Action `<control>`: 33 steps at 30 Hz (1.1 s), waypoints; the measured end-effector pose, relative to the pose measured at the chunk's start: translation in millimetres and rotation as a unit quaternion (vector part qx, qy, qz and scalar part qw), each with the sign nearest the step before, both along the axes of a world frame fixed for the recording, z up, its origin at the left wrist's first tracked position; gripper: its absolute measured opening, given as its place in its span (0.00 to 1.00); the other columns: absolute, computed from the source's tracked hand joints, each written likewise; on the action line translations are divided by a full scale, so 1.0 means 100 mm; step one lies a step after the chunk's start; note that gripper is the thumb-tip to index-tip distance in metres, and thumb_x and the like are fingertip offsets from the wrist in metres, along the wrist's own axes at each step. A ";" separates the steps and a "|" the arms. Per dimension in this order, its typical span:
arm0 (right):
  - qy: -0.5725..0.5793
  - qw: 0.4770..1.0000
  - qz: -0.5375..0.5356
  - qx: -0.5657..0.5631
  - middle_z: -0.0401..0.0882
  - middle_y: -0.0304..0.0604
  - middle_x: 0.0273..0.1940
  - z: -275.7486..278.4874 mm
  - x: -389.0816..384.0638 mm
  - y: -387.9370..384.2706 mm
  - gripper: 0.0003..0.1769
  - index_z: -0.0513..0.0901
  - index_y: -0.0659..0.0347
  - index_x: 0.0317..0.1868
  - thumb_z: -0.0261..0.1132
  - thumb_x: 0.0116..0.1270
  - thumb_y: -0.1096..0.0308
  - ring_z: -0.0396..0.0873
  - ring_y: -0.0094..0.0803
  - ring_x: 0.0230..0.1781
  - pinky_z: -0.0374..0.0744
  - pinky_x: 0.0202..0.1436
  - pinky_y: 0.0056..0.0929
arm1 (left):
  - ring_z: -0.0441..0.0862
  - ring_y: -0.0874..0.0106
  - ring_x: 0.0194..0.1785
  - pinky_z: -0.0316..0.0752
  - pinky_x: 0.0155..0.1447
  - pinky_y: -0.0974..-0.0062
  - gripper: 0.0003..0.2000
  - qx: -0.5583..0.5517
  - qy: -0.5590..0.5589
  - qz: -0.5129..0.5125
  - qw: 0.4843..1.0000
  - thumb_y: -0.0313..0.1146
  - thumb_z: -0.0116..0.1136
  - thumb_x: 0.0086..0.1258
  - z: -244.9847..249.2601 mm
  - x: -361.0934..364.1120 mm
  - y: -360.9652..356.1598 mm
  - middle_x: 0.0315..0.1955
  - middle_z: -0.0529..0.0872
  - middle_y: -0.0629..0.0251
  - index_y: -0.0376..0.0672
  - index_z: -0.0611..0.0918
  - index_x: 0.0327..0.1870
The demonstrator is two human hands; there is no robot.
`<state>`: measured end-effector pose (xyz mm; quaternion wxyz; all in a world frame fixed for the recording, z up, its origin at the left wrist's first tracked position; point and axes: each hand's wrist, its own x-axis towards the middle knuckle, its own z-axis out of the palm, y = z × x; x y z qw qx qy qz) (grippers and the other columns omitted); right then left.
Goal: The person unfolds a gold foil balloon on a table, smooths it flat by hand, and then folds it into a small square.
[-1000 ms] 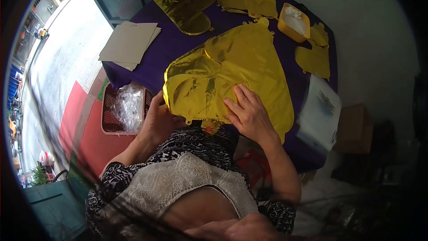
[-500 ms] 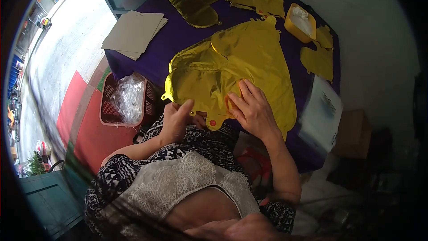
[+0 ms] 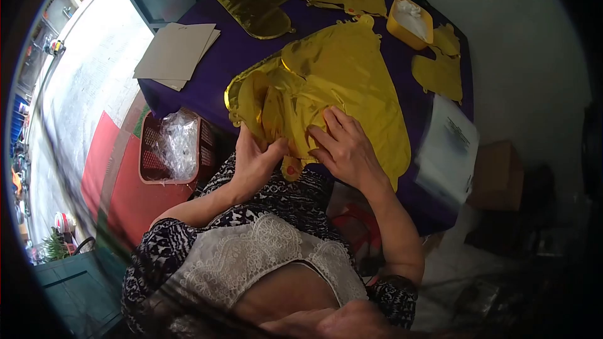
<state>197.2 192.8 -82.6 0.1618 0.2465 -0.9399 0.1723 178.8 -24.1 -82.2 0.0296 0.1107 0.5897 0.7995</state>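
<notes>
A large flat gold foil balloon (image 3: pixel 358 69) spreads over the near part of the table, creased and bunched at its left side. My left hand (image 3: pixel 259 160) grips its near left edge, with the thumb on top of the folded foil. To the right, my right hand (image 3: pixel 345 154) has its fingers bent and closed on the foil; what lies under the fingertips is hidden. Between the hands a small tab with a red spot (image 3: pixel 291 170) hangs over my lap.
On the purple tablecloth (image 3: pixel 188 97) lie grey card sheets (image 3: pixel 173 53), more gold foil balloons (image 3: pixel 251 9), a yellow tub (image 3: pixel 409 22) with white contents, and a stack of clear plastic bags (image 3: pixel 447 144). A basket (image 3: pixel 169 179) with clear plastic stands left; a cardboard box (image 3: pixel 499 176) stands right.
My left hand has moved onto the balloon's left edge and folded the foil inward. My right hand stays on the foil. The whole view has shifted slightly.
</notes>
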 end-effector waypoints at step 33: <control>-0.006 0.999 -0.005 -0.045 0.87 0.56 0.53 -0.01 0.01 0.02 0.22 0.89 0.70 0.49 0.76 0.54 0.68 0.69 0.54 0.76 0.69 0.77 0.50 | 0.62 0.31 0.77 0.54 0.82 0.42 0.40 -0.535 0.452 -0.173 0.692 0.30 0.56 0.64 0.05 -0.20 0.08 0.71 0.64 0.22 0.15 0.58 0.75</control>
